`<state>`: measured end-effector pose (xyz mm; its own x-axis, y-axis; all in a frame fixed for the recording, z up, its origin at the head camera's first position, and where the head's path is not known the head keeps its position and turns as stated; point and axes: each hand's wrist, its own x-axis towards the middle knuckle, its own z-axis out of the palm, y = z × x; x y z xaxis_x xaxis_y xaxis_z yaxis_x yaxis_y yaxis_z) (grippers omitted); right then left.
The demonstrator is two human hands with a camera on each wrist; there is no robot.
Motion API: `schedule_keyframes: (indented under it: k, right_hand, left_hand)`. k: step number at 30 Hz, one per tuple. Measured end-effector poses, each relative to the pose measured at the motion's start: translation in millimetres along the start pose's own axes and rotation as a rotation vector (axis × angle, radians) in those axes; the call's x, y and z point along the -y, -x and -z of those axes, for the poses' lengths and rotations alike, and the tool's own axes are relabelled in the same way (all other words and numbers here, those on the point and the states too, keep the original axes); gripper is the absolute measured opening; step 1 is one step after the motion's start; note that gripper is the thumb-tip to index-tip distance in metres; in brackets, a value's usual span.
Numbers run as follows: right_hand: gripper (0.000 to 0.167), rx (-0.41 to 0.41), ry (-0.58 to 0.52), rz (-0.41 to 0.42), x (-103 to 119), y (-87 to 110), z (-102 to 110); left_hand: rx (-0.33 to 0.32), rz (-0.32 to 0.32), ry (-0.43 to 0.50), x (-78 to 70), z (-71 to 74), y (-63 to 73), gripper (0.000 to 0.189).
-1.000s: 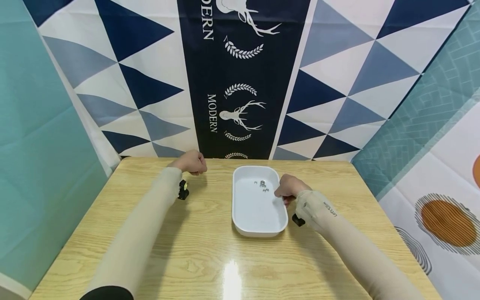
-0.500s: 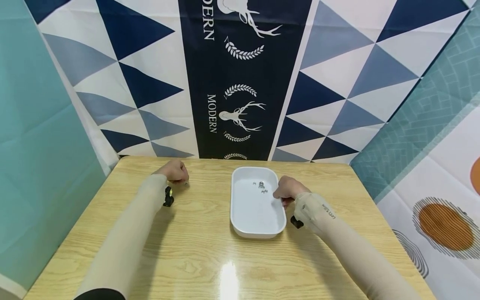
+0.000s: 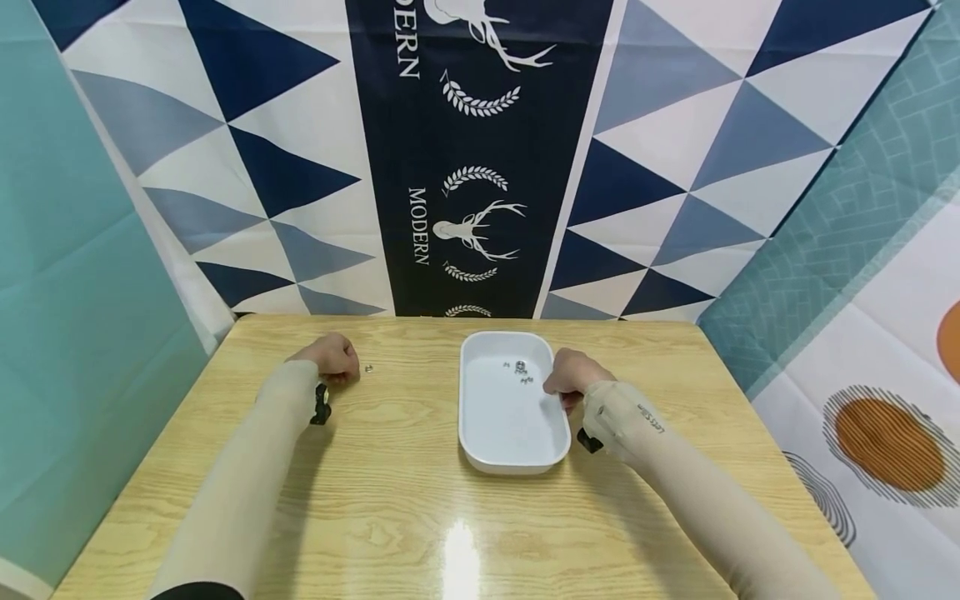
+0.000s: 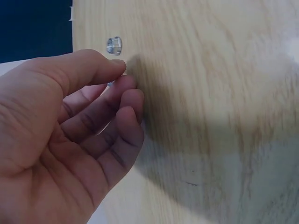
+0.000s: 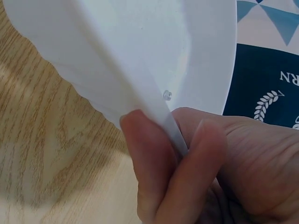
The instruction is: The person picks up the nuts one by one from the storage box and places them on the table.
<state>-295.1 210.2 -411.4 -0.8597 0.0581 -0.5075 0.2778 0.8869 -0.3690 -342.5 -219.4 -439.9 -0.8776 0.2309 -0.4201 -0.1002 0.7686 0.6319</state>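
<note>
My left hand is low over the left part of the table. In the left wrist view its thumb and index finger meet, with a glint of a small silvery piece showing between them; most of that piece is hidden. Just beyond the thumb, a small shiny metal nut lies apart from the hand on the wood. My right hand pinches the right rim of a white rectangular tray, thumb and fingers on either side of the wall. Several small metal nuts lie in the tray's far half.
The light wood table reaches back to a patterned cloth hung behind it. Teal cloth hangs on the left, and another patterned cloth is on the right.
My left hand has moved left and toward me. The nut seen at its fingertips half a second ago now lies on the table to its right. The right hand has kept its grip on the tray.
</note>
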Motion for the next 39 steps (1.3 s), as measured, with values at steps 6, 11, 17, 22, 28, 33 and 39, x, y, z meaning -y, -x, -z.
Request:
schedule_keyframes:
  k: [6,11,17,22,28,33,39]
  right_hand:
    - [0.031,0.003,-0.014,0.008,8,-1.5,-6]
    - [0.030,-0.002,-0.001,-0.013,4,0.6,-7]
    - [0.030,-0.008,0.005,-0.007,-1,4.0,-2]
    - [0.029,-0.006,0.010,0.003,0,5.8,0]
    - [0.028,-0.010,-0.002,0.011,1,6.8,0]
    - [0.027,-0.013,-0.003,0.011,1,6.5,0]
    - [0.029,-0.009,-0.013,0.028,-1,5.6,1]
  left_hand:
    - [-0.003,0.019,-0.023,7.1,0.1,4.4,0.006]
    - [0.014,0.002,-0.027,4.6,-3.5,2.7,0.003]
    - [0.006,-0.012,-0.027,0.4,-7.4,-4.5,0.004]
    - [0.006,-0.021,-0.022,5.2,-6.6,-6.7,0.006]
    - [0.024,-0.028,0.055,11.1,-4.1,-6.7,0.012]
    - [0.073,-0.002,0.130,12.1,2.1,-3.0,0.023]
    - [0.101,0.031,0.161,10.0,18.7,6.0,0.024]
